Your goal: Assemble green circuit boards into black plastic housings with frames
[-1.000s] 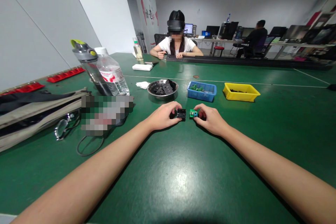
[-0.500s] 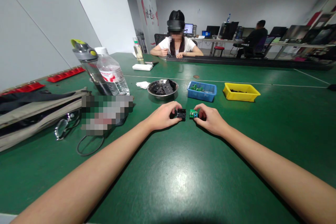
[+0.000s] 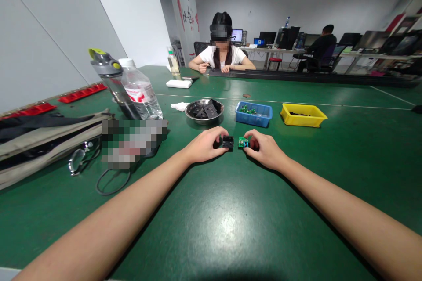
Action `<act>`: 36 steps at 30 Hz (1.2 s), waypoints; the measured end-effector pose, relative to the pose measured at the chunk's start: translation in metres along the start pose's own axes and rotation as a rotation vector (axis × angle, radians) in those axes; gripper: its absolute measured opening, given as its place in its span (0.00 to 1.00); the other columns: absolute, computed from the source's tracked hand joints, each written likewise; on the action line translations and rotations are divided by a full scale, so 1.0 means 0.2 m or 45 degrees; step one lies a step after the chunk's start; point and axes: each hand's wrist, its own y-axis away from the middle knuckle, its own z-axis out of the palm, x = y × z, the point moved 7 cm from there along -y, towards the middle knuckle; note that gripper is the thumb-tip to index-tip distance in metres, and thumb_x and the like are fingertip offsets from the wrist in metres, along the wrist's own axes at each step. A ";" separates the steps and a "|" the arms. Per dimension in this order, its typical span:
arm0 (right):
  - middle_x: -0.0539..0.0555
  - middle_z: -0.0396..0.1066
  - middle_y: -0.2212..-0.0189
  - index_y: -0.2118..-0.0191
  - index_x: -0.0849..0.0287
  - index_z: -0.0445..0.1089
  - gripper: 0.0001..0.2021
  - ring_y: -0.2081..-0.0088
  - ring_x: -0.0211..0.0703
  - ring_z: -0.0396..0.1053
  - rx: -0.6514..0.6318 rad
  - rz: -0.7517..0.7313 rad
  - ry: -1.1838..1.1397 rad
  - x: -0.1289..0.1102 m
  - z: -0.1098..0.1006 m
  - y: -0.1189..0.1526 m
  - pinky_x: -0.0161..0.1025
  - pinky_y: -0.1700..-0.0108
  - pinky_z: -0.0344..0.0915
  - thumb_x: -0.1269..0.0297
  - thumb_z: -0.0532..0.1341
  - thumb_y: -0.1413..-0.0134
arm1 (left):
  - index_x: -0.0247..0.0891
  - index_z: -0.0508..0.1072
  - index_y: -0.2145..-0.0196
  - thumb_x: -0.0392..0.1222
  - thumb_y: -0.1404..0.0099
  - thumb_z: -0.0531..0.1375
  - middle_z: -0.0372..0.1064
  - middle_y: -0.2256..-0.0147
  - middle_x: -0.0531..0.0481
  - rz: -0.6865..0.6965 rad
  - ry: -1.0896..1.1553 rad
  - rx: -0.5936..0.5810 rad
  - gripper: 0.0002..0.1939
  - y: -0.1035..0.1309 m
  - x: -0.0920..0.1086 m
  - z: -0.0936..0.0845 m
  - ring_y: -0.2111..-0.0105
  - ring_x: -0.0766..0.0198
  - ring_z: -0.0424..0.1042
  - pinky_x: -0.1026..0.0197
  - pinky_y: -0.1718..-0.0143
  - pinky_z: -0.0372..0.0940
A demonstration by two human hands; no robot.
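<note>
Head view: the left hand (image 3: 207, 145) and right hand (image 3: 264, 151) hold steady against a second ago — so the black housing (image 3: 227, 142) and green board (image 3: 242, 142) stay apart, just beside each other, nearer than the blue tray (image 3: 253, 120) on the counter (image 3: 198, 210). Left fingers pinch the housing, right fingers the board. The housing's hollow seems upward; the board's bare end points left, toward it — long axes too small to call.

Office-workshop | green worktable (image 3: 231, 202) | blue parts bin (image 3: 252, 120) | desk monitors (image 3: 268, 36)
</note>
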 end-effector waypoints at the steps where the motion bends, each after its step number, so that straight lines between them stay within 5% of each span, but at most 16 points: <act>1: 0.46 0.67 0.74 0.56 0.56 0.67 0.11 0.73 0.40 0.64 -0.001 -0.001 0.002 0.00 0.00 0.00 0.37 0.65 0.58 0.66 0.62 0.47 | 0.38 0.71 0.57 0.47 0.37 0.63 0.71 0.64 0.50 0.001 0.000 0.001 0.14 0.00 0.00 0.00 0.66 0.60 0.70 0.59 0.63 0.64; 28: 0.47 0.68 0.74 0.56 0.57 0.68 0.11 0.73 0.41 0.64 0.019 -0.026 0.008 0.00 0.00 0.00 0.38 0.65 0.59 0.66 0.62 0.47 | 0.38 0.70 0.60 0.47 0.38 0.63 0.69 0.64 0.49 0.018 -0.009 0.065 0.13 0.00 0.01 -0.01 0.64 0.59 0.71 0.58 0.62 0.67; 36: 0.54 0.73 0.67 0.58 0.60 0.73 0.09 0.66 0.44 0.69 0.091 -0.084 0.053 -0.01 -0.02 0.00 0.40 0.61 0.65 0.68 0.63 0.46 | 0.39 0.67 0.59 0.43 0.40 0.63 0.73 0.64 0.50 -0.054 0.049 0.030 0.13 0.01 0.00 0.00 0.65 0.59 0.74 0.58 0.63 0.67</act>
